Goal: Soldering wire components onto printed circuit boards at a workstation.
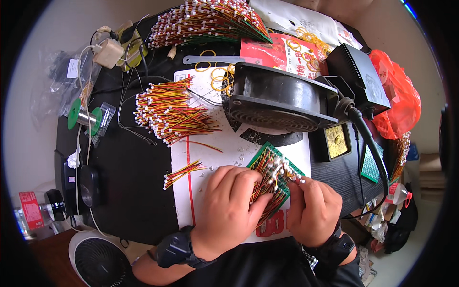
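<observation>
Left hand point(229, 210) grips the green perforated circuit board point(275, 167), near centre of the bench point(129, 182); right hand point(311, 210) fingers pinch a wire connector point(292, 181) at its edge. Crowded red-yellow-black leads point(267, 191) risk snagging or misplacement; the fan point(279, 100) just beyond could catch loose ends.

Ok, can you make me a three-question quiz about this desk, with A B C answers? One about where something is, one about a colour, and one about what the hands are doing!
1. Where is the black fan?
A. behind the hands
B. under the table
C. left of the solder spool

2. What colour is the circuit board?
A. blue
B. green
C. white

3. The left hand is
A. flat and empty
B. gripping the board
C. holding scissors

Answers: 1 A, it sits beyond both hands. 2 B, its edges show green. 3 B, fingers wrap the wired board while the right hand pinches a wire.
</observation>
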{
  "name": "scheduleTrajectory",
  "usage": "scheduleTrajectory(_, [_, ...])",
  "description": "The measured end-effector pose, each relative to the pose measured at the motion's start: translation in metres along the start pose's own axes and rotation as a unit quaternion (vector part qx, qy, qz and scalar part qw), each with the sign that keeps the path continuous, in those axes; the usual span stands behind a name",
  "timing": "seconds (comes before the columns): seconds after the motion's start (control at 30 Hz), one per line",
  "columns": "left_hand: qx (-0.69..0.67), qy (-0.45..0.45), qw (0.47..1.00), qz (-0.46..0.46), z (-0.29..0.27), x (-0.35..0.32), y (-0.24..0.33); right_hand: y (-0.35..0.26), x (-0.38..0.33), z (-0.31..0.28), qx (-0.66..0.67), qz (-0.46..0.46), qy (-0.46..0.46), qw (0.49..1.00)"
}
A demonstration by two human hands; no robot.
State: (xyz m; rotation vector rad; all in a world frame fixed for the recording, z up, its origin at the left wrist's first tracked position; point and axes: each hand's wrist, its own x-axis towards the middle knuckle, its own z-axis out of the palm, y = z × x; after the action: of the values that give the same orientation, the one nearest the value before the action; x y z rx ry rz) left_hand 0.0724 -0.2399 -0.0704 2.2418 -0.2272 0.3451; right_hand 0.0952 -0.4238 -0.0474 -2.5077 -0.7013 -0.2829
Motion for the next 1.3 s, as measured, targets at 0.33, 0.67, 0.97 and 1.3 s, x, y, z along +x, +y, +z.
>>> scheduleTrajectory(0.33, [-0.013, -0.080, 0.997, 0.008, -0.003, 0.004, -0.003, 0.008, 0.017, 0.005, 0.079, 0.072, 0.036, 0.994])
scheduleTrajectory(0.67, [-0.016, -0.105, 0.994, -0.024, -0.010, 0.005, 0.004, 0.014, 0.017, 0.007, 0.062, 0.036, -0.032, 0.997])
scheduleTrajectory(0.97, [0.070, -0.159, 0.984, 0.043, -0.042, -0.008, 0.003, -0.008, -0.008, 0.005, -0.012, 0.018, -0.046, 0.999])
scheduleTrajectory(1.3, [0.069, -0.189, 0.973, 0.110, -0.031, -0.012, 0.000, -0.010, -0.031, 0.008, 0.039, 0.019, -0.019, 0.999])
